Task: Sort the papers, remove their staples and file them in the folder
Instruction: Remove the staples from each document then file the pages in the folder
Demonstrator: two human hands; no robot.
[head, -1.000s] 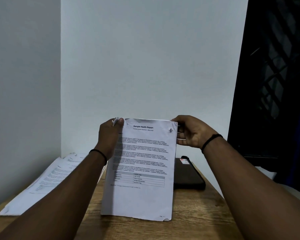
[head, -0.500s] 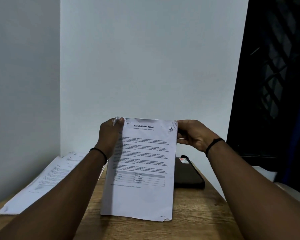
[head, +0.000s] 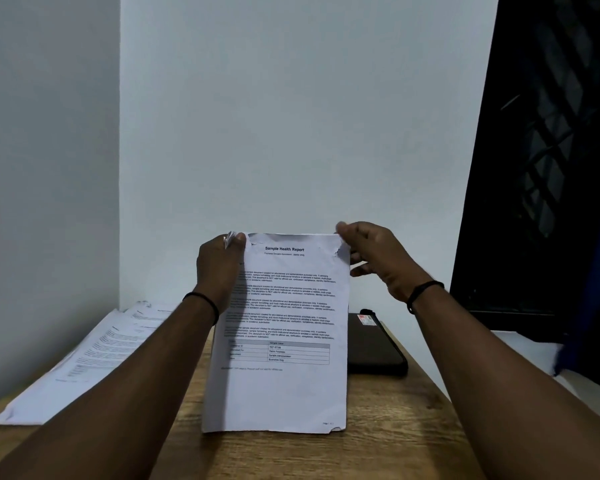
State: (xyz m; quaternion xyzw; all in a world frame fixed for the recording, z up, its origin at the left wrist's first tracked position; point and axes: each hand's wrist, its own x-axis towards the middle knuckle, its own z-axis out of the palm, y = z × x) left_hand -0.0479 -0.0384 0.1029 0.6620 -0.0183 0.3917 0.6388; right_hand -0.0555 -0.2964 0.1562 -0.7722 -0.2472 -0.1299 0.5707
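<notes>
A white stapled report (head: 281, 386) headed "Sample Health Report" stands upright, its bottom edge on the wooden table (head: 395, 427). My left hand (head: 219, 268) grips its top left corner, thumb over the front. My right hand (head: 374, 258) pinches the top right corner, which is creased and curled. The staple itself does not show. A dark folder (head: 374, 344) with a small red and white label lies flat on the table behind the report, to the right.
A spread of printed papers (head: 94, 351) lies on the table's left side, reaching the wall. White walls stand behind and to the left. A dark window with a grille (head: 548, 161) fills the right, with a white ledge below it.
My right hand has risen from beside the top right corner to pinch it from above; that corner is now more curled. The left hand and report stay put.
</notes>
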